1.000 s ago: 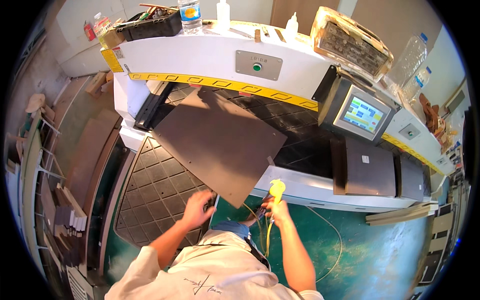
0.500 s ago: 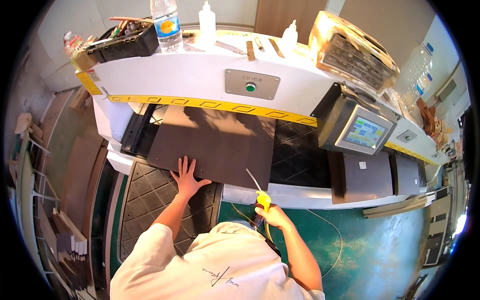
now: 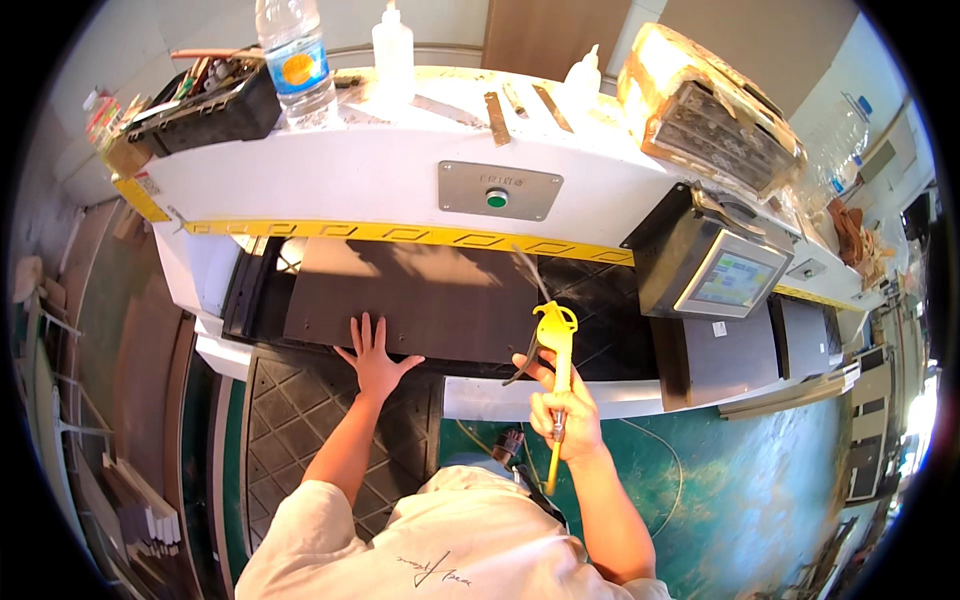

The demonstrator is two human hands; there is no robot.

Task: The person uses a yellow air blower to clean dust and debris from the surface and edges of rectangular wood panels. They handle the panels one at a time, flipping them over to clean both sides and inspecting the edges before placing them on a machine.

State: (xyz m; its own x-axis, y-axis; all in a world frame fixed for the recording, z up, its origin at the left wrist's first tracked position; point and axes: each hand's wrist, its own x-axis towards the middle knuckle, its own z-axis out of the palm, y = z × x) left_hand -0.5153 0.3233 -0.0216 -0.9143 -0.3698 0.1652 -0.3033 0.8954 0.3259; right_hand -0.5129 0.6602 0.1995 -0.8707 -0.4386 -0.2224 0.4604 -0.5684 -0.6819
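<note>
A dark brown board (image 3: 430,300) lies flat on the machine bed, its far part under the yellow-edged white beam. Near its front left edge my left hand (image 3: 375,362) rests flat with the fingers spread. My right hand (image 3: 572,415) is wrapped round a yellow air blow gun (image 3: 556,340), held upright by the board's right front corner. The gun's thin metal nozzle points away from me toward the beam, and a yellow hose runs down from its handle.
Across the bed stretches a white beam (image 3: 350,175) with a green button (image 3: 497,199). A control screen (image 3: 730,272) juts out at right, above more brown panels (image 3: 728,350). On top stand a water bottle (image 3: 297,65), a black tool box (image 3: 210,110) and white squeeze bottles (image 3: 393,55).
My right hand has lifted the air blow gun up and farther forward over the board's right edge. The board has slid slightly away from me, with my left hand still on it.
</note>
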